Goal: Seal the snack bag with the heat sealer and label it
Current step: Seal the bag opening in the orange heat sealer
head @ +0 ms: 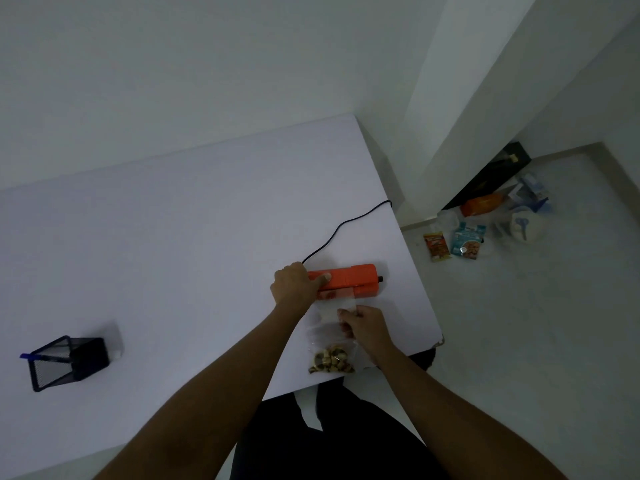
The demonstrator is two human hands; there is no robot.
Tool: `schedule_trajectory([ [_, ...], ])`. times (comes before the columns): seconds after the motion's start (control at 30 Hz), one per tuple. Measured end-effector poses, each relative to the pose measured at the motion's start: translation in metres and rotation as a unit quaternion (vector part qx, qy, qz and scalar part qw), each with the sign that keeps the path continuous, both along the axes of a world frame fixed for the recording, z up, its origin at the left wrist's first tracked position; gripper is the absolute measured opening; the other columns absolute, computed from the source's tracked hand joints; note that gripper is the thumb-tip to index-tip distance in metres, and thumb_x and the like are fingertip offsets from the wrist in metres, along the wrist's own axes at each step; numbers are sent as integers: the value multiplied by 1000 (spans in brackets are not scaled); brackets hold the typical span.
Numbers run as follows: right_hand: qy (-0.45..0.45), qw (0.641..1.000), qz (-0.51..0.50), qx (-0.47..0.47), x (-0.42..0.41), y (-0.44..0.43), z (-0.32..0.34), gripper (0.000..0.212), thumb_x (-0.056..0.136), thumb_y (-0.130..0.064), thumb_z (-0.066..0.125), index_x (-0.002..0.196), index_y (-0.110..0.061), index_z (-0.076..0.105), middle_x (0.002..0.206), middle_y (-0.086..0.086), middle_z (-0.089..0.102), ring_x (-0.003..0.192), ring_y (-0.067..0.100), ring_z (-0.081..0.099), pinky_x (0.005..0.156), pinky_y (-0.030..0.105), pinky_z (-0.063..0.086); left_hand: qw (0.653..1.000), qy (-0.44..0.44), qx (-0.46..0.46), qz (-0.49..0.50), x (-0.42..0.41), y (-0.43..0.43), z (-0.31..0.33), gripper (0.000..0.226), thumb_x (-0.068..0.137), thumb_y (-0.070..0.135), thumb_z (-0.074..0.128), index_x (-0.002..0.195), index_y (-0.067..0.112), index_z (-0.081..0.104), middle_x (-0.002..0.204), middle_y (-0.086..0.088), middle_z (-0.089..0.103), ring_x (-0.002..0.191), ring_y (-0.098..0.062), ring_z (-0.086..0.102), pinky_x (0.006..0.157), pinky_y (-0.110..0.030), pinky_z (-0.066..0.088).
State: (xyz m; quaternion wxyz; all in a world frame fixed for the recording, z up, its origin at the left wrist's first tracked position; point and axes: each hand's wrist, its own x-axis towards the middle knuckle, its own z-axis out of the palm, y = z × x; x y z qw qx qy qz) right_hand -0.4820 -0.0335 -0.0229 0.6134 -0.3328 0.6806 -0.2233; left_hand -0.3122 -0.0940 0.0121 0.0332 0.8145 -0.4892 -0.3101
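Observation:
An orange heat sealer [349, 278] lies on the white table [173, 237] near its right edge, with a black cord [341, 226] running off the far side. My left hand [294, 282] lies over the sealer's left end, its thumb pressing on the top. A clear snack bag [329, 344] with brown snack pieces at its bottom lies in front of the sealer, its open top tucked into the sealer's jaw. My right hand [362, 325] pinches the bag's upper right part.
A black mesh pen holder [65, 362] with a blue pen stands at the table's left. On the floor to the right lie snack packets [453, 242], an orange pack [481, 204] and other bags beside a dark box [491, 174]. The table's right edge is close to my right hand.

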Motion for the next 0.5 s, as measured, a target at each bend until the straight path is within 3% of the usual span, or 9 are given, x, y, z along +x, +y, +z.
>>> schedule_trajectory([
  [0.17, -6, 1000, -3, 9, -1, -2, 2, 18, 86, -16, 72, 75, -1, 72, 66, 12, 70, 57, 18, 62, 56, 27, 53, 999, 15, 28, 14, -2, -6, -3, 62, 69, 71, 66, 91, 14, 56, 90, -8, 65, 94, -29, 59, 79, -46, 55],
  [0.5, -13, 1000, 7, 12, -2, -6, 3, 18, 86, -18, 72, 76, -3, 73, 70, 13, 71, 60, 20, 64, 62, 31, 56, 999, 19, 27, 20, 0, -4, -3, 59, 69, 71, 66, 86, 16, 54, 88, -7, 64, 93, -28, 59, 79, -46, 55],
])
